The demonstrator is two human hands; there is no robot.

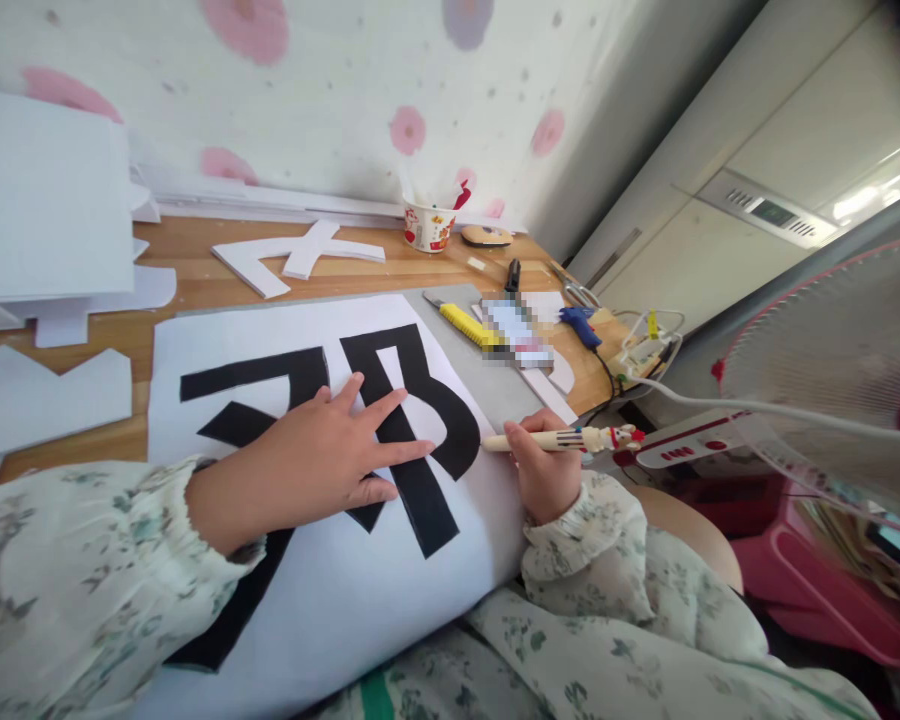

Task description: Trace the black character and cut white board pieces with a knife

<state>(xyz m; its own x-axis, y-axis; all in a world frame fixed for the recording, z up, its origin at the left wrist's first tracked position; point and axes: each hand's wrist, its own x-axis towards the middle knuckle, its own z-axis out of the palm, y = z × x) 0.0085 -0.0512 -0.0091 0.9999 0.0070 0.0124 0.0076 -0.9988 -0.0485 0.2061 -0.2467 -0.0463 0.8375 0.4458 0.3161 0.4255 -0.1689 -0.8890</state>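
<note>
My left hand (pixel 330 450) lies flat with spread fingers over a black cut-out letter (pixel 442 410) shaped like an R or P, pressing on it and the white sheet (pixel 390 610) beneath. Another black letter shape (pixel 240 600) lies to the left, partly covered by my left wrist and sleeve. My right hand (pixel 546 468) grips a cream multi-colour pen (pixel 555 440) with a red-and-white figure on its end. The pen's tip meets the sheet beside the curved edge of the black letter.
A yellow utility knife (pixel 465 322), a blurred phone (pixel 517 330) and a blue glue gun (pixel 581 327) lie beyond the sheet. Farther back are white cut-outs (pixel 311 250), a patterned cup (pixel 429 226) and scissors (pixel 577 292). A fan (pixel 832 370) stands at right; white boards (pixel 49 200) are at left.
</note>
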